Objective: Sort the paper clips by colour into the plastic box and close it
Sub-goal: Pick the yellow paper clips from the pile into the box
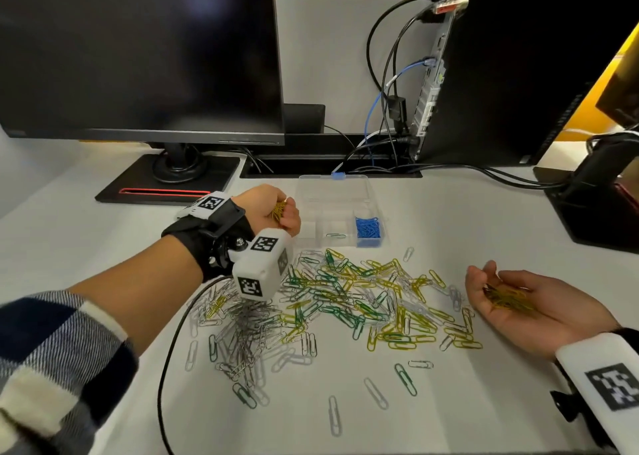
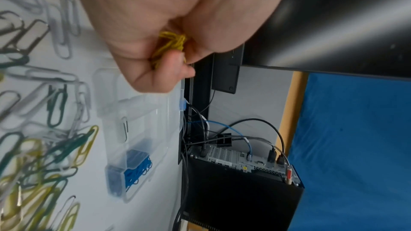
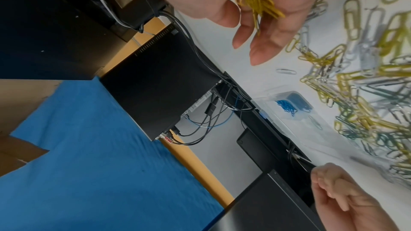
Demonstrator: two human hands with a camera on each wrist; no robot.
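We keep the clear plastic compartment box open beyond the mixed paper clip pile; 1 cell holds blue clips. Our left hand, fist curled around a yellow clip bundle, hovers seemingly over the box's left cells and should release low. The right hand cups more yellow clips, fingers relaxed.

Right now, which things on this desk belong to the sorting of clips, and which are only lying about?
Belong to the job:
- box, open
- blue clips in its right compartment
- mixed clips on the desk
- yellow clips gripped in the left hand
- yellow clips on the open right hand

Lying about:
- monitor
- computer
- cables
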